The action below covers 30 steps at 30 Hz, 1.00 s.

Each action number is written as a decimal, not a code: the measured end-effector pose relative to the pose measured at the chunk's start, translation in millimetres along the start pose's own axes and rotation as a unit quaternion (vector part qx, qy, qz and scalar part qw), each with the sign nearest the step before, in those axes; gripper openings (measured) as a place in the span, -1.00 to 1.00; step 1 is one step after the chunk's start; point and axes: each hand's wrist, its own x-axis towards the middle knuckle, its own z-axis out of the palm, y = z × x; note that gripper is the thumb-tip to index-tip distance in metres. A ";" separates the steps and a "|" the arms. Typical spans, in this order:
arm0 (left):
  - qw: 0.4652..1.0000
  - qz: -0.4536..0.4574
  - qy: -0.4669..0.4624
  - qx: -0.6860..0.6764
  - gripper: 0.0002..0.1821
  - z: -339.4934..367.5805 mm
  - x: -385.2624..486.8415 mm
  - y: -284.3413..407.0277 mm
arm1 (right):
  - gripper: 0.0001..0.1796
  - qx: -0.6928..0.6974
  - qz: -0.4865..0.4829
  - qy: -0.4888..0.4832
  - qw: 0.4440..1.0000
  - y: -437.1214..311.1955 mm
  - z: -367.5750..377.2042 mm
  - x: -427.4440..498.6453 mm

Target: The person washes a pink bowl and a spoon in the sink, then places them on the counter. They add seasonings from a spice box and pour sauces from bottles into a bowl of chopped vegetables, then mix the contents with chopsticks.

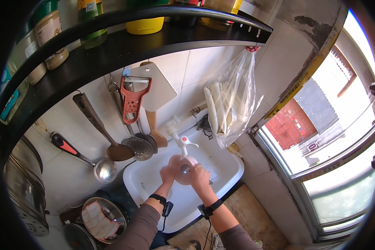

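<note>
Over a white sink (234, 175), both my hands hold a pink round bowl (176, 161) beneath a white plastic tap (183, 142) with a red dot on top. My left hand (167, 175) grips the bowl's left side. On the right side, my right hand (201, 177) has its fingers curled over the rim. A small shiny metal piece (185, 169) shows at the middle of the bowl; whether it is a spoon I cannot tell. Suds (213, 172) lie in the sink to the right of the bowl.
A black shelf (118, 47) with jars and bottles spans the wall above. Below it hang a red peeler (132, 103), a ladle (105, 170), a spatula (120, 152), a skimmer (139, 149) and a plastic bag (234, 106). A metal pot (125, 215) stands lower left; a window (300, 125) is at right.
</note>
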 end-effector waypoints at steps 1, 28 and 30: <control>0.998 -0.015 -0.004 -0.059 -0.54 7.2 0.3 3.6 | -0.62 0.014 0.010 0.006 1.000 -2.3 -0.5 -1.5; 0.930 -0.088 -0.140 -0.328 -0.17 -80.7 -76.5 59.4 | -0.59 0.092 -0.003 -0.130 0.987 1.4 51.1 24.0; 0.924 -0.083 -0.168 -0.334 -0.19 -82.8 -79.6 61.1 | -0.64 0.091 0.005 -0.170 0.981 -0.4 60.3 29.3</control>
